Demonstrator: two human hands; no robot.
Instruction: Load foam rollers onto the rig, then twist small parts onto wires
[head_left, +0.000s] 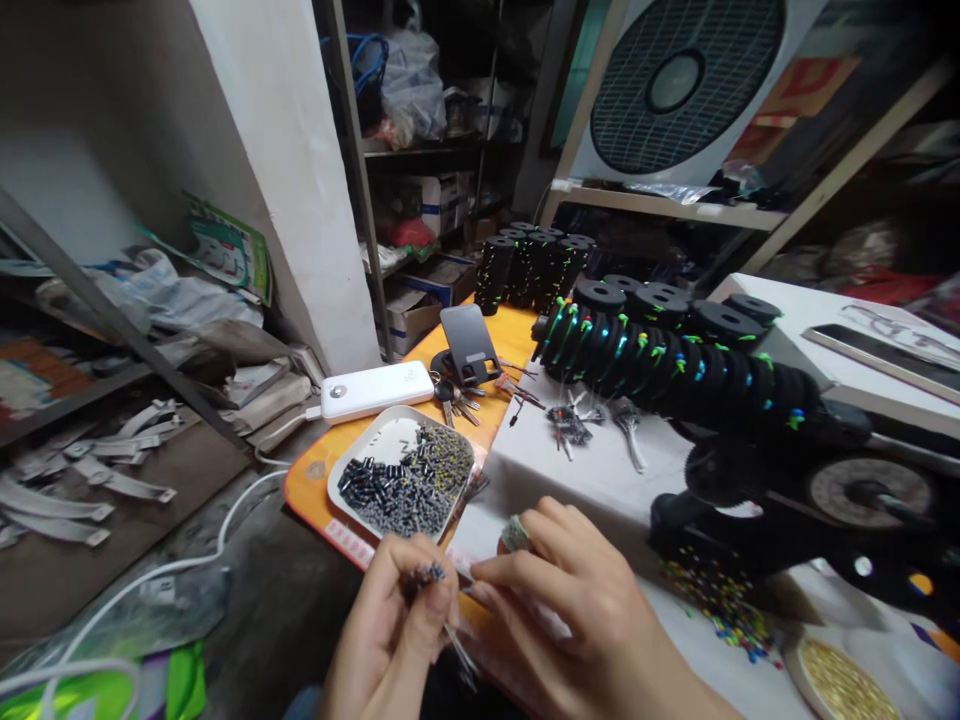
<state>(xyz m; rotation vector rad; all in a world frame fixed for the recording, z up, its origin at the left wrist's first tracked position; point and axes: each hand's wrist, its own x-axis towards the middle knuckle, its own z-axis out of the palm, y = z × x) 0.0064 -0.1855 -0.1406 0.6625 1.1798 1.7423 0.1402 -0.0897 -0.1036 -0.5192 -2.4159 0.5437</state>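
My left hand [394, 625] is closed around a bundle of thin pale wires [460, 652], with small grey-blue bead-like pieces [429, 573] clustered at its top, by the thumb. Close beside it, my right hand [581, 590] has thumb and forefinger pinched together near the bundle; whatever lies between those tips is too small to name. A grey-green wrapping [515, 533] shows at one of its fingers. Just beyond both hands sits a white tray [335, 488] of small grey and yellowish bead-like pieces and short black tubes.
Behind the tray are a white power bank [375, 391], keys [454, 400] and a black phone stand [469, 345]. Small bundles [570, 425] lie on the white surface. To the right stand a black roller [675, 370] wound with bright-coloured lines, black spools [724, 320] and a dish of gold pieces [844, 680].
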